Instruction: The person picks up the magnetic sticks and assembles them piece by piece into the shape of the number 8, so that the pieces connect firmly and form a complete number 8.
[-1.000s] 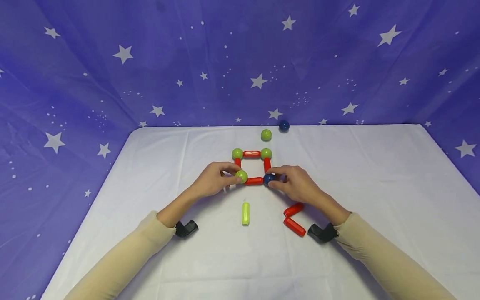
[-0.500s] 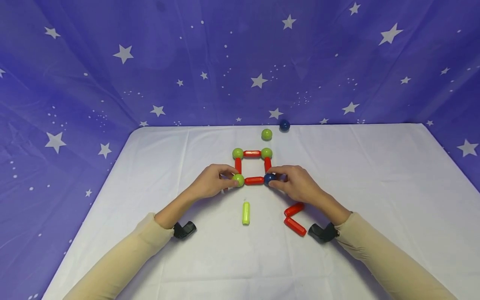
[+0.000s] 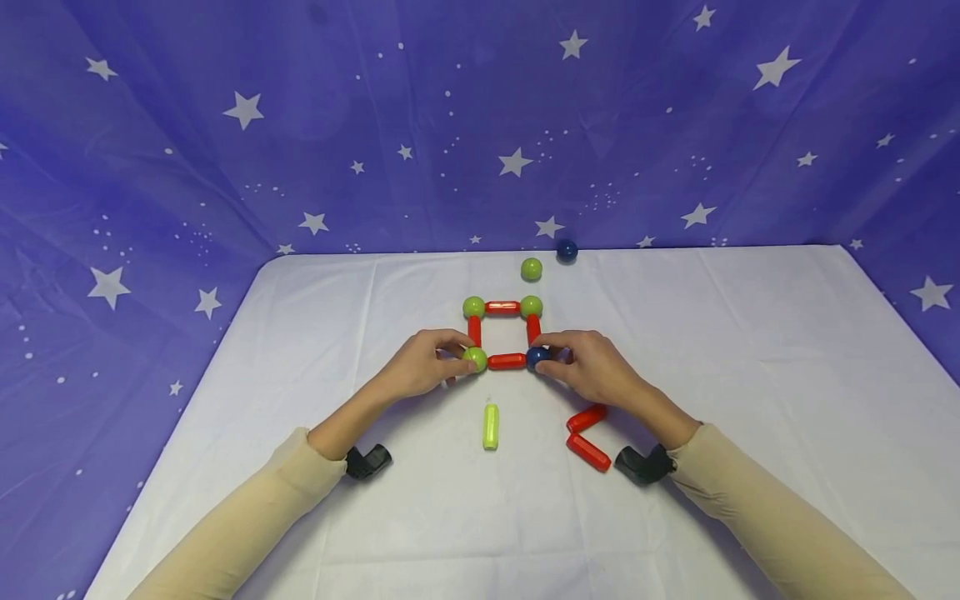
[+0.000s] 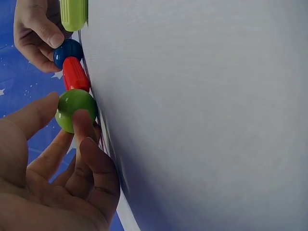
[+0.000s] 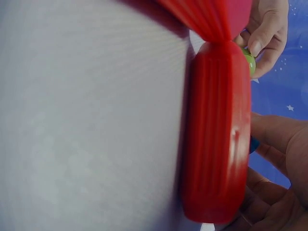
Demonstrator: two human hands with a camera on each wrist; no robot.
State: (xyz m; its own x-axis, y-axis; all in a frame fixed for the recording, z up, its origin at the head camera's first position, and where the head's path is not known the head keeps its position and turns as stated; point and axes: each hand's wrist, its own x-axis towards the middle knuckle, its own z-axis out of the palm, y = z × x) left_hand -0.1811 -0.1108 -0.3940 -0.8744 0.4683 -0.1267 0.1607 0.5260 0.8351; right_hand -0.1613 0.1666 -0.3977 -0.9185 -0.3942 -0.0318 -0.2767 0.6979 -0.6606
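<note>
Four-sided on the tabletop lies a frame of red rods point(image 3: 507, 362) with balls at its corners. My left hand point(image 3: 423, 364) pinches the green ball point(image 4: 72, 103) at the near left corner between thumb and fingers. At the near right corner, the dark blue ball point(image 4: 68, 52) is gripped by my right hand point(image 3: 596, 367). A red rod point(image 4: 75, 73) joins these two balls. Green balls form the far left corner point(image 3: 474, 307) and far right corner point(image 3: 531, 307). In the right wrist view, a loose red rod point(image 5: 216, 134) mostly hides the blue ball.
A yellow-green rod point(image 3: 491, 427) lies in front of the frame. Two red rods point(image 3: 588, 452) rest near my right forearm. Behind the frame sit a loose green ball point(image 3: 531, 269) and a dark blue ball point(image 3: 567, 251) at the white table's point(image 3: 750, 350) back edge.
My left hand has shifted the near left green ball slightly left and toward me, squaring up the frame's corner. My right hand has stayed on the blue ball.
</note>
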